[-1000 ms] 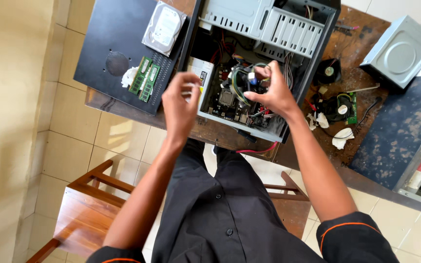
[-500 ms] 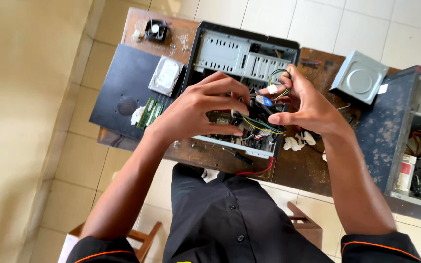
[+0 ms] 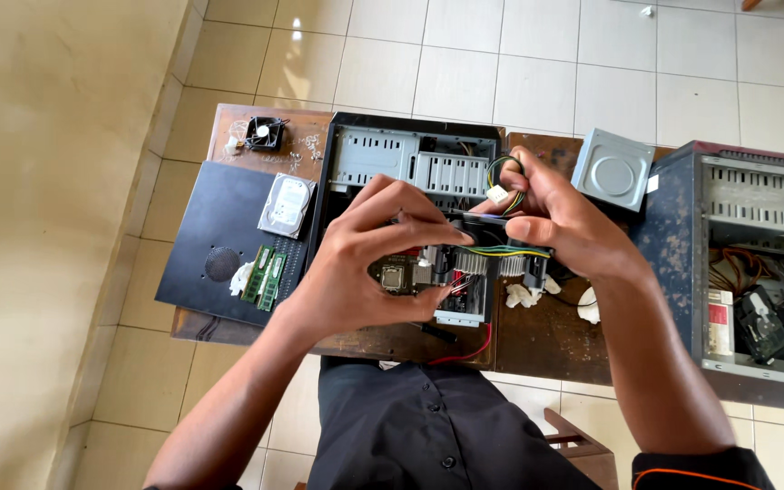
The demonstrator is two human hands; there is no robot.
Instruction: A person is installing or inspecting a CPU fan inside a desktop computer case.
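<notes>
A dark, flat part [image 3: 478, 218], thin and edge-on, was pinched between the two hands above the open computer case [image 3: 383, 154]; what kind of part it was could not be told. The left hand [image 3: 369, 263] curled its fingers over it from the near side, thumb below and fingertips on top, closed on its left end. The right hand [image 3: 560, 222] gripped its right end, and a loop of green, yellow and black wires [image 3: 505, 177] with a small white plug ran over the top of that hand's fingers.

Beneath the hands lay the case's board with a square silver chip [image 3: 393, 277], ribbed metal fins [image 3: 475, 263] and red leads [image 3: 465, 349] trailing off the table edge. The case was black sheet metal with pale perforated drive bays.

Left of it, on the black side panel [image 3: 201, 245], rested a silver hard drive [image 3: 287, 205] and two green memory sticks [image 3: 265, 275]. A small black fan [image 3: 263, 132] sat on the worn wooden table [image 3: 546, 340]. A grey optical drive [image 3: 613, 170] lay to the right, beside a second open case [image 3: 682, 227].
</notes>
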